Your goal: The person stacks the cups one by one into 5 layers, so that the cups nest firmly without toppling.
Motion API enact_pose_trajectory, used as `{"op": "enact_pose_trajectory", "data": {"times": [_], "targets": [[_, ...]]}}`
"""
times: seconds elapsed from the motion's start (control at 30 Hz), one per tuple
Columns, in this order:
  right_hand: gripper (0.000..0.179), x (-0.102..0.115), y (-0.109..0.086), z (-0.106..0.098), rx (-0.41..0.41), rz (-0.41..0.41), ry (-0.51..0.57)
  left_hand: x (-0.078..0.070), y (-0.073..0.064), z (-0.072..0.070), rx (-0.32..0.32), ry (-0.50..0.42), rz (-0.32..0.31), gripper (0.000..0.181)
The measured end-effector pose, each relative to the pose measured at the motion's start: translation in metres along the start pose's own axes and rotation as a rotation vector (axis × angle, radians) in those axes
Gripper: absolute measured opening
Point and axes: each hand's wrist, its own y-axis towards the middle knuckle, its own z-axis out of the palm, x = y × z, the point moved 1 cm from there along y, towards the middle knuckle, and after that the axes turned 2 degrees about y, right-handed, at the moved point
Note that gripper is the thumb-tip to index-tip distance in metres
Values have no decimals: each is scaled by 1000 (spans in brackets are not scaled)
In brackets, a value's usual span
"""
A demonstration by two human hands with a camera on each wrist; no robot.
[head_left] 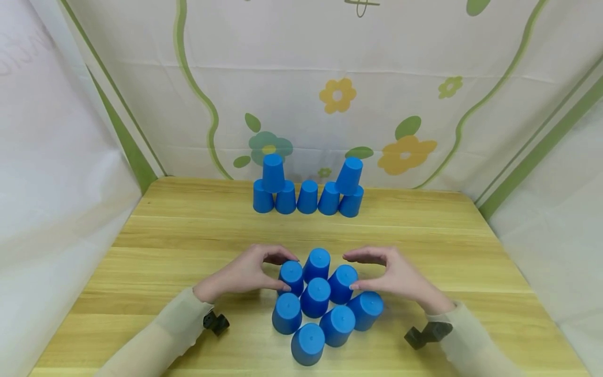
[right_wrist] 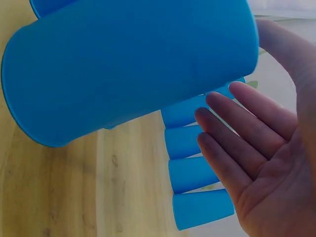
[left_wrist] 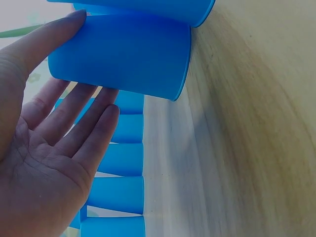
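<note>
Several blue cups stand upside down in a cluster on the near part of the table. My left hand (head_left: 247, 269) holds the leftmost far cup (head_left: 291, 275) of this cluster, thumb on its near side and fingers on its far side. In the left wrist view, the thumb lies against this cup (left_wrist: 118, 54) and some fingertips disappear behind it. At the cluster's right, my right hand (head_left: 393, 275) spreads around another cup (head_left: 343, 284). Its thumb tip overlaps that cup's edge, while the other fingers stay apart from it, extended below the cup (right_wrist: 128, 69) in the right wrist view.
Farther back, a row of upside-down blue cups (head_left: 308, 197) stands on the wooden table (head_left: 188, 225). One cup (head_left: 273, 174) sits atop the row's left pair, another (head_left: 349, 176) atop its right pair. A flower-printed cloth (head_left: 292, 94) hangs behind the table.
</note>
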Motion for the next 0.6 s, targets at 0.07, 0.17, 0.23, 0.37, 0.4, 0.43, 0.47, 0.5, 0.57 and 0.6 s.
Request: {"op": "enact_pose_trajectory", "data": {"times": [0.07,0.17,0.23,0.37,0.4,0.43,0.47,0.5,0.57,0.6], "targets": [[50,-2,0,1,5,4,6,-1,0,-1,0,-7,1,50],[48,-6,0,3,11,7,13,-4,0,-4,-11,-14,1,49],[46,-9,0,3,13,9,8,-6,1,-7,-27,-12,6,47],[43,-11,0,4,23,7,3,-11,5,-15,-67,17,28,46],[42,-11,0,3,25,7,1,-13,6,-17,-76,25,35,46],[42,-11,0,3,27,9,1,-14,7,-20,-86,31,41,47],[41,-11,0,3,28,7,-1,-16,9,-22,-96,41,48,47],[41,-10,0,3,29,7,-2,-18,11,-25,-107,51,58,48],[42,-10,-1,4,30,12,-2,-21,15,-31,-133,73,73,50],[42,-10,0,4,32,13,-4,-22,17,-34,-148,85,82,50]]}}
